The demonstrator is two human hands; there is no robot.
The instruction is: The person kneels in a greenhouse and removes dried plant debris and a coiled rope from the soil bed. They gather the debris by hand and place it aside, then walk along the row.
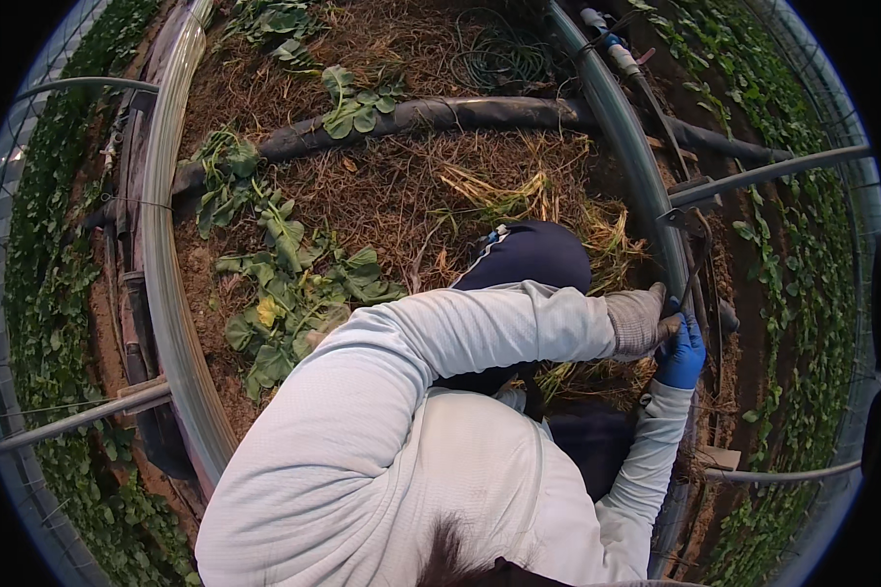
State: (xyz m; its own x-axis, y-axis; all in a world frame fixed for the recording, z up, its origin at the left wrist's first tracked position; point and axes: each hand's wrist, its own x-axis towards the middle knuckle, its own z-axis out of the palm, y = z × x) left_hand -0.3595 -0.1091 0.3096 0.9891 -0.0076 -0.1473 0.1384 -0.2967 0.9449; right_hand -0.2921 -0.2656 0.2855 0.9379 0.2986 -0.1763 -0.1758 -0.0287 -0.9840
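Observation:
My left hand [640, 321], in a grey-brown knit glove, reaches across to the right-hand bundle of clear plastic film [635, 154]. Its fingertips meet my right hand [681, 351], which wears a blue glove, beside the lower end of a bent metal rod [697, 257]. The right fingers point up along the film bundle and rod. What lies between the fingers is hidden, so a grip cannot be made out in either hand. The rod's upper end is near a metal bracket [679, 216] on the bundle. My bent knee [536, 257] is left of the hands.
A black hose [499, 114] crosses the ground ahead. Leafy plants [294, 293] and dry stalks [382, 191] cover the soil. Another film bundle [169, 220] runs along the left. Metal pipes [778, 172] stick out sideways over green crop rows [800, 242]. A coiled green hose [503, 59] lies farther ahead.

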